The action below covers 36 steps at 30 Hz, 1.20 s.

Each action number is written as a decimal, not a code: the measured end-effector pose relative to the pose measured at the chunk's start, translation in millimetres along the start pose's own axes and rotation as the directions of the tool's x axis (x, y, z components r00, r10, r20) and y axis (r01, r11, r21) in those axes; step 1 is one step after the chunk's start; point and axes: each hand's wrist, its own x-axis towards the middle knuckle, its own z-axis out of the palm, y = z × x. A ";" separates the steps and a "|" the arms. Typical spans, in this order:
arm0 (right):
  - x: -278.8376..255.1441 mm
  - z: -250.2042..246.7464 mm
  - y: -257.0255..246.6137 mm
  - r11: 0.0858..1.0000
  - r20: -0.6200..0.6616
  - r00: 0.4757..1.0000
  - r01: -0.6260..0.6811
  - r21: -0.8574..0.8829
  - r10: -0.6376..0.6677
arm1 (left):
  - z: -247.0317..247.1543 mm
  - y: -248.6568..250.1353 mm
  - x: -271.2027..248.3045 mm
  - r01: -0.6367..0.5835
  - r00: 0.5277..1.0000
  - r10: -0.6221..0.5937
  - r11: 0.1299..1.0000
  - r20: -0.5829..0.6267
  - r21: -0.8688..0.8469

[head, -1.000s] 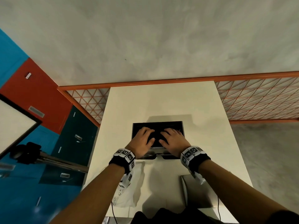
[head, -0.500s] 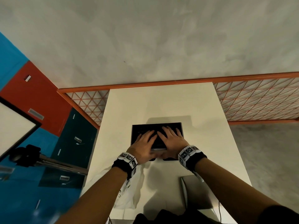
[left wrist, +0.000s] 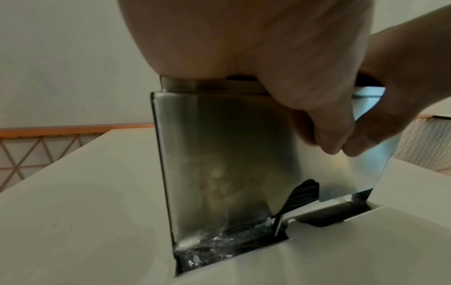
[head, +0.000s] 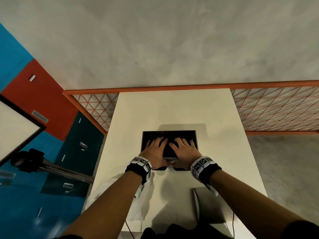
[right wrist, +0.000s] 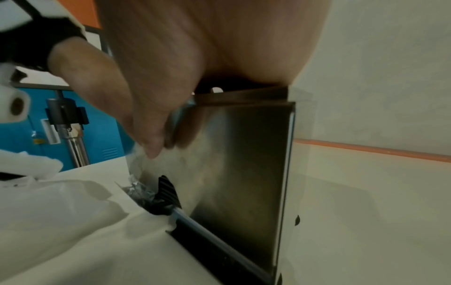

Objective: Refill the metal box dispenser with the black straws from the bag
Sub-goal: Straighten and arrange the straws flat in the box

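Note:
The metal box dispenser [head: 170,131] stands upright in the middle of the white table [head: 172,109]. Its top is uncovered and looks dark inside, filled with black straws [head: 172,136]. My left hand [head: 154,149] and right hand [head: 184,149] lie side by side on top, fingers spread flat on the straws. Both thumbs hang over the steel front [left wrist: 219,154], the left hand's [left wrist: 322,119] beside the right hand's [right wrist: 146,123]. A black knob [left wrist: 302,194] sits low on the front, above a tray holding wrapped straws [left wrist: 214,248].
A crumpled white plastic bag [head: 144,202] lies on the table's near left, under my left forearm. A flat grey metal panel [head: 210,206] lies at the near right. An orange mesh fence [head: 276,109] runs behind the table; blue and red lockers [head: 34,100] stand left.
Both hands have slid forward from the box's near edge onto its top, and the fingers have spread out flatter.

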 end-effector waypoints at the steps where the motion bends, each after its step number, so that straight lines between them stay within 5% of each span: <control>1: 0.5 -1.5 0.3 1.000 -0.019 1.000 0.005 -0.008 -0.005 | -0.3 1.2 -0.8 0.004 1.000 -0.004 1.000 0.006 -0.003; 11: 0.0 1.4 2.5 0.995 0.047 0.996 0.082 -0.051 -0.080 | 10.9 10.6 -15.0 0.048 0.998 -0.050 0.998 -0.034 -0.040; 17: 1.0 1.9 -1.1 0.994 0.063 0.993 0.103 -0.017 -0.102 | 12.8 11.0 -25.1 -0.012 0.983 0.007 1.000 -0.184 -0.028; 24: -12.5 6.4 -9.4 0.994 0.047 0.994 0.104 -0.031 -0.103 | 20.6 12.4 -33.5 0.023 0.994 -0.023 1.000 -0.108 -0.004; 36: -27.4 6.7 -17.7 0.996 0.031 0.997 0.066 -0.054 -0.064 | 22.9 19.2 -43.5 0.056 0.980 -0.037 0.994 -0.196 0.091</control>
